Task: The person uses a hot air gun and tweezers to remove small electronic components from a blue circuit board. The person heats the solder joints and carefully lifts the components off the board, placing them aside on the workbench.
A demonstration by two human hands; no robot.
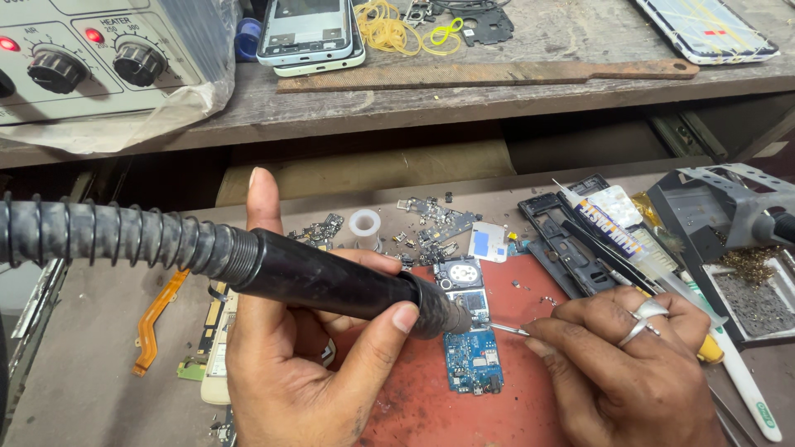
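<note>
**Head view: hot-air wand over a small blue board**

Head camera looks straight down at a messy repair desk (99, 389). Left hand (306, 364) has its grip wrapped around a thick black hot-air wand with a ribbed hose (323, 281), thumb pointing up, nozzle tip sitting right above a little blue circuit board (472, 360). That board lies on a red-brown rubber work mat (431, 414), pretty much dead centre, between both hands.

Right hand (629, 372), silver rings on it, has its grip pinched shut on thin metal tweezers (507, 329), and the tip is just beside the nozzle at the board's edge. Can't tell if it actually touches the board.

Other bits around: an orange flex cable (153, 319) off to the left, a white tape ring (364, 222), a black phone frame (563, 240), and up on the shelf a grey rework station with two black knobs (91, 62) next to a stripped phone body (310, 33).
</note>
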